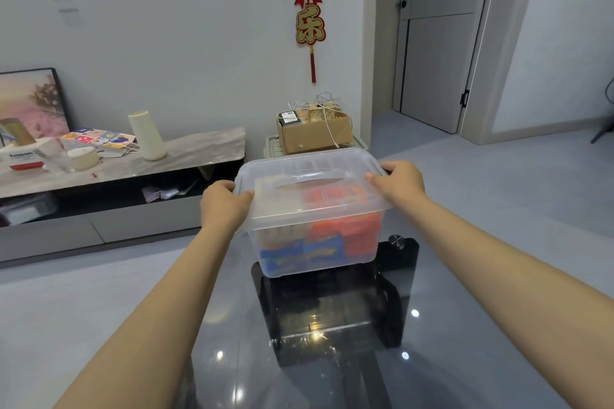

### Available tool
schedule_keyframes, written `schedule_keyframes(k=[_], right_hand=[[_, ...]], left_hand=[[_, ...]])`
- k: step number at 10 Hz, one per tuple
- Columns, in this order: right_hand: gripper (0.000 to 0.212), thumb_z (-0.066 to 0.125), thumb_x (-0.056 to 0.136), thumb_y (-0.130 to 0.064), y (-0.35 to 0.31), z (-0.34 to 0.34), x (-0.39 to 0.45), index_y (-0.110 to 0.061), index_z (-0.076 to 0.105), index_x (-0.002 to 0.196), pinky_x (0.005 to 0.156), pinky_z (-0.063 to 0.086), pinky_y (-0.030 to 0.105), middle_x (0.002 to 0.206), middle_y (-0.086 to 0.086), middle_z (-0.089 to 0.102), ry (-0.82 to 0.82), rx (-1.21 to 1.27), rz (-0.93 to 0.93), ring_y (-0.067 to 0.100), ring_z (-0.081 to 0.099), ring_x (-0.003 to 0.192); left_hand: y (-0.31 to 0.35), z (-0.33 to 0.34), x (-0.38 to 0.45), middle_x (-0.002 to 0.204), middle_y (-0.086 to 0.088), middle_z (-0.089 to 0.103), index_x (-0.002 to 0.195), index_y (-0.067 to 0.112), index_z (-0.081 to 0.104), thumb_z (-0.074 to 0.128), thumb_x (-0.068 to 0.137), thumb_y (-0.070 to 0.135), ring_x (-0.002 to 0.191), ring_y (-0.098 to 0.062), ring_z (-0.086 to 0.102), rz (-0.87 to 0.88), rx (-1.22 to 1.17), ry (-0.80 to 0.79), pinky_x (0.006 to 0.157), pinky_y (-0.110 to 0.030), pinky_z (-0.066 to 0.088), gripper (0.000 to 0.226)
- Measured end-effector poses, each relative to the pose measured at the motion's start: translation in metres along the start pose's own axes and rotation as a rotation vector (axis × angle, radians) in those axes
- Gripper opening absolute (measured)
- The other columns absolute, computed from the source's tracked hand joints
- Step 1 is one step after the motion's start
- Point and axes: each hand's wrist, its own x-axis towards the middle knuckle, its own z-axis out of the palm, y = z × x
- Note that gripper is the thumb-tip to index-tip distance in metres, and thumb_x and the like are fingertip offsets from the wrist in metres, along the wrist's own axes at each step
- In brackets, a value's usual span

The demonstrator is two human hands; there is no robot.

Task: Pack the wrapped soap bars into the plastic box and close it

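Note:
A translucent plastic box stands on the dark glass table, its lid with a moulded handle lying on top. Through the walls I see wrapped soap bars inside: orange ones at the right, blue ones low at the front, pale ones at the left. My left hand grips the lid's left edge, thumb on top. My right hand grips the lid's far right corner.
A low TV bench at the left carries a cream cone-shaped object, a tissue box and papers. A cardboard box sits behind the plastic box. A door is at the back right.

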Motion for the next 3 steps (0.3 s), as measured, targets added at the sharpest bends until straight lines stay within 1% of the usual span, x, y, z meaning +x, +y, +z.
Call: schedule_keyframes(k=[1, 2, 3], right_hand=[[0.034, 0.06, 0.08, -0.029, 0.004, 0.004, 0.016, -0.011, 0.067, 0.108, 0.085, 0.052, 0.04, 0.117, 0.014, 0.063, -0.038, -0.161, 0.01, 0.034, 0.061, 0.101], [0.048, 0.059, 0.079, -0.03, -0.006, 0.008, 0.032, -0.018, 0.058, 0.125, 0.097, 0.042, 0.041, 0.132, 0.014, 0.052, 0.006, -0.361, -0.071, 0.037, 0.049, 0.119], [0.054, 0.058, 0.08, -0.029, -0.023, 0.015, 0.042, -0.021, 0.051, 0.133, 0.104, 0.033, 0.042, 0.139, 0.01, 0.046, -0.044, -0.409, -0.168, 0.034, 0.042, 0.126]], left_hand=[[-0.008, 0.007, 0.02, 0.117, -0.011, 0.059, 0.116, 0.008, 0.058, 0.06, 0.081, 0.025, 0.093, -0.03, 0.057, 0.006, 0.164, -0.035, 0.078, -0.044, 0.055, 0.038], [-0.002, 0.007, 0.034, 0.123, -0.013, 0.056, 0.121, 0.012, 0.055, 0.054, 0.08, 0.026, 0.096, -0.031, 0.056, 0.069, 0.336, -0.08, 0.076, -0.037, 0.049, 0.043], [0.012, 0.012, 0.044, 0.137, -0.015, 0.049, 0.135, 0.012, 0.045, 0.051, 0.084, 0.027, 0.117, -0.035, 0.052, 0.075, 0.472, -0.141, 0.098, -0.047, 0.045, 0.054]])
